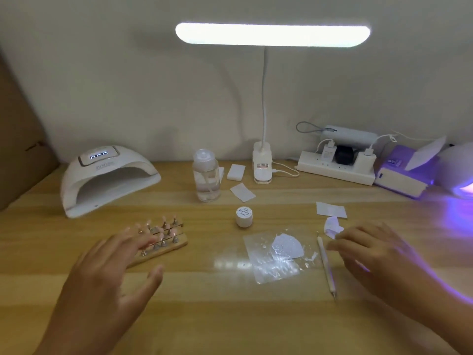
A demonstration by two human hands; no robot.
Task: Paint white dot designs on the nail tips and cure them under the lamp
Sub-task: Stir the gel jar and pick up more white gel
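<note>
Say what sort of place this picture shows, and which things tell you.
Probably a home nail-art desk: a white curing lamp stands on the wooden table, nail tips sit on a wooden holder, and a dotting tool lies beside a paint-smeared sheet.

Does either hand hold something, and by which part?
Nothing is held: left hand open over the nail stand, right hand open beside the dotting tool.

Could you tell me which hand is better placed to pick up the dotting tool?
Right. The right hand hovers open beside the dotting tool; the left hand is over the nail holder.
</note>
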